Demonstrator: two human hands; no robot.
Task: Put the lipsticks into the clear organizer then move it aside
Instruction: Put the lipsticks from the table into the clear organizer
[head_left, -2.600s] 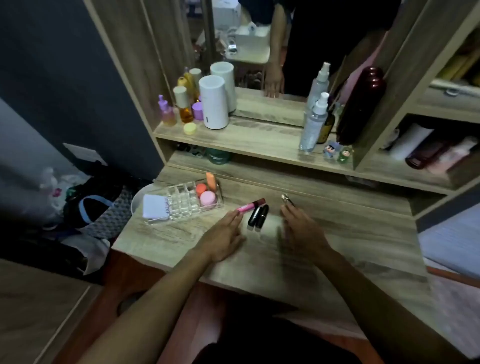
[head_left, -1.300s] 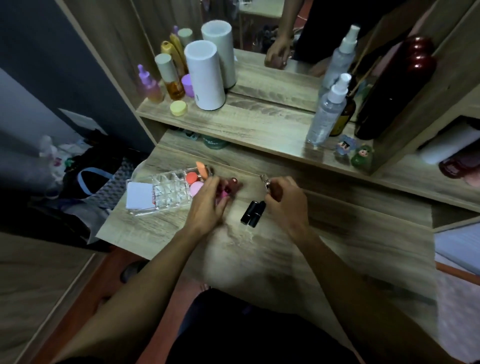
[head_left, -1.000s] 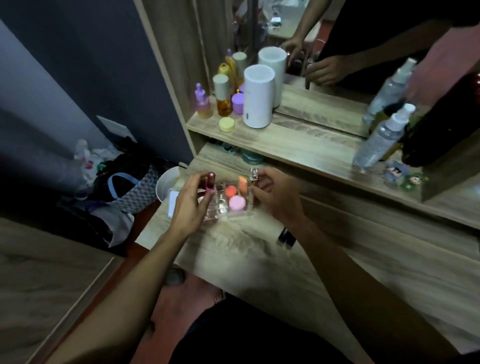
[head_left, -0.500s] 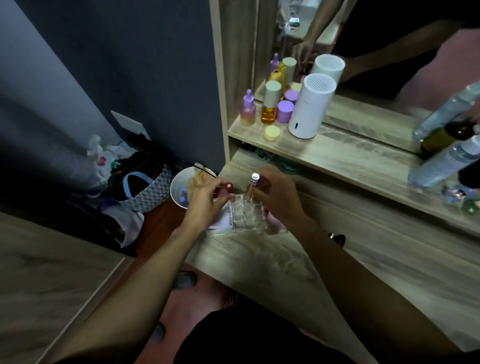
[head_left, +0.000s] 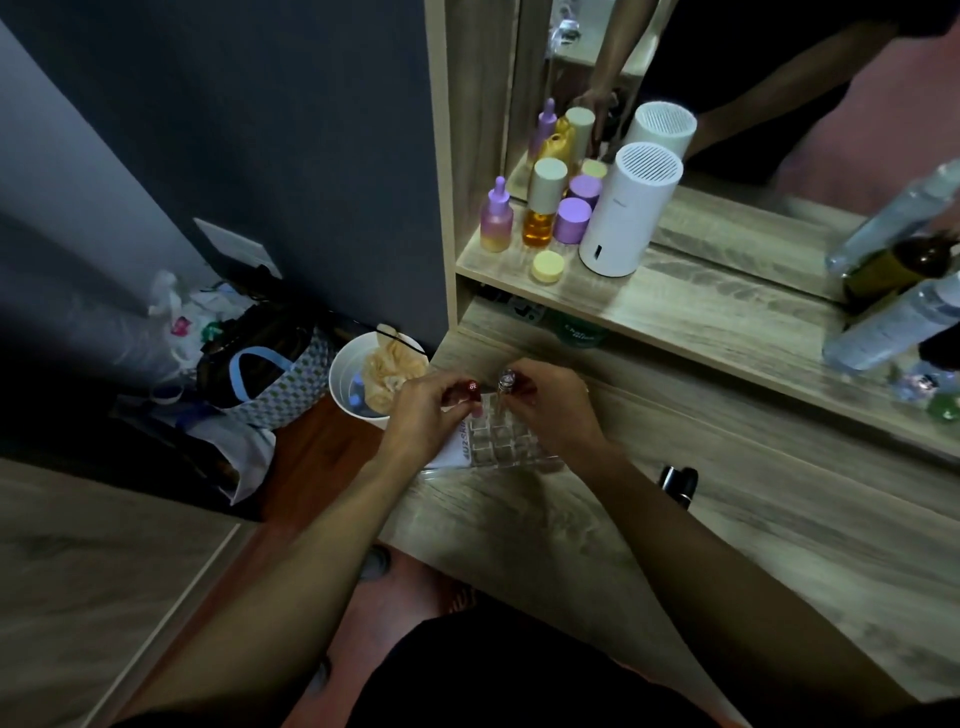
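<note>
The clear organizer (head_left: 503, 441), a grid of small cells, stands near the left end of the wooden vanity top (head_left: 597, 525). My left hand (head_left: 421, 415) is over its left side and pinches a dark red lipstick (head_left: 470, 387) upright. Over the back cells, my right hand (head_left: 545, 405) holds a lipstick with a silver tip (head_left: 506, 379), also upright. Two black lipsticks (head_left: 678, 480) lie on the top to the right of my right forearm. My hands hide the right part of the organizer.
A white card (head_left: 457, 444) lies by the organizer's left side. On the shelf above stand a white cylinder (head_left: 626, 208), purple and amber bottles (head_left: 540, 208) and clear spray bottles (head_left: 893, 322). A white bin (head_left: 353, 384) and bags (head_left: 260, 364) sit on the floor left of the vanity.
Each hand picked a lipstick off the vanity top and carried it left to the organizer. The view swung left with them. Now both lipsticks stand upright over the cells.
</note>
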